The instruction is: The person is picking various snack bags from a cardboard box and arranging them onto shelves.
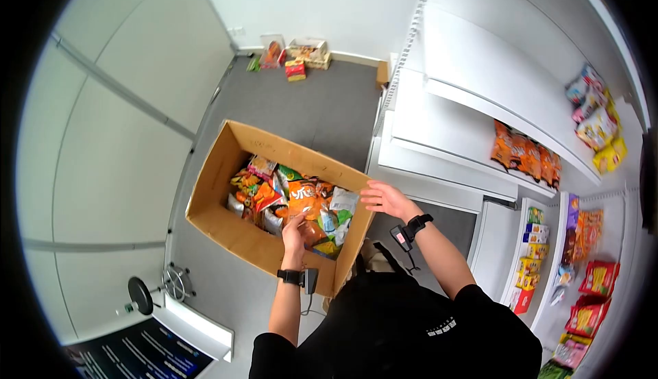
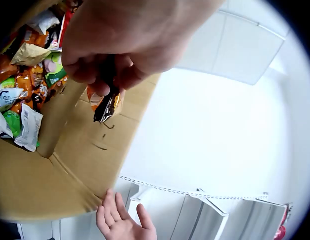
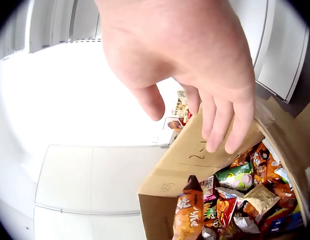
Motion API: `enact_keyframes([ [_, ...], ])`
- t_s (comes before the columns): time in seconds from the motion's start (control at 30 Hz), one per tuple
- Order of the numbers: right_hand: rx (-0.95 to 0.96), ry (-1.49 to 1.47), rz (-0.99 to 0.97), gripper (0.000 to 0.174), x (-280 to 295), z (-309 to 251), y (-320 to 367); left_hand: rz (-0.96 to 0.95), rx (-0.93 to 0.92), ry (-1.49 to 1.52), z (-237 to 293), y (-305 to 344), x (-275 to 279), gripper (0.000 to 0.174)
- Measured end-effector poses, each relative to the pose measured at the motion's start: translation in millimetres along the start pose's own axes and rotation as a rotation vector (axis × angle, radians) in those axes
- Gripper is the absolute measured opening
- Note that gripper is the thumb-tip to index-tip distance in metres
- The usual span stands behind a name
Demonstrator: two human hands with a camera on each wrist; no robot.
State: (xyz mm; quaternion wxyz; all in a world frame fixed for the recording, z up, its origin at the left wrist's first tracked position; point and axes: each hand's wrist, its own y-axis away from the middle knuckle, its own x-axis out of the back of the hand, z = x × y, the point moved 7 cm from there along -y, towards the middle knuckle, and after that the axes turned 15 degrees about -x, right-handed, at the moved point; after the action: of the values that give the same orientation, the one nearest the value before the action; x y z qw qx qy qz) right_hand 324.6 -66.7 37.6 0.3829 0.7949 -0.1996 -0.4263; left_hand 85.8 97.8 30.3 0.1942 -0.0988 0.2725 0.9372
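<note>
My left hand pinches the dark top end of an orange snack bag over the cardboard box. In the left wrist view, thumb and fingers close on that end of the bag; the left hand hides part of it. From the right wrist, the orange bag hangs upright inside the box. My right hand is at the box's right rim with fingers extended, holding nothing. Beneath both hands, a jumble of snack packets fills the box.
White shelving stands to the right, bearing orange bags and red packets. On the floor by the far wall are a basket and a red box. A round stool and a screen are at lower left.
</note>
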Motion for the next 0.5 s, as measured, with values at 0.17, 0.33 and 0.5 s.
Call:
enact_keyframes([
  [0.17,0.005,0.020,-0.082,0.044,-11,23,36,-0.173,-0.161,0.030,26,28,-38,0.022],
  [0.33,0.003,0.091,-0.182,0.047,-29,37,78,-0.419,-0.229,-0.077,32,69,-107,0.024],
  [0.5,0.174,0.069,-0.116,0.048,-29,30,127,-0.644,-0.249,-0.131,23,114,-167,0.023],
])
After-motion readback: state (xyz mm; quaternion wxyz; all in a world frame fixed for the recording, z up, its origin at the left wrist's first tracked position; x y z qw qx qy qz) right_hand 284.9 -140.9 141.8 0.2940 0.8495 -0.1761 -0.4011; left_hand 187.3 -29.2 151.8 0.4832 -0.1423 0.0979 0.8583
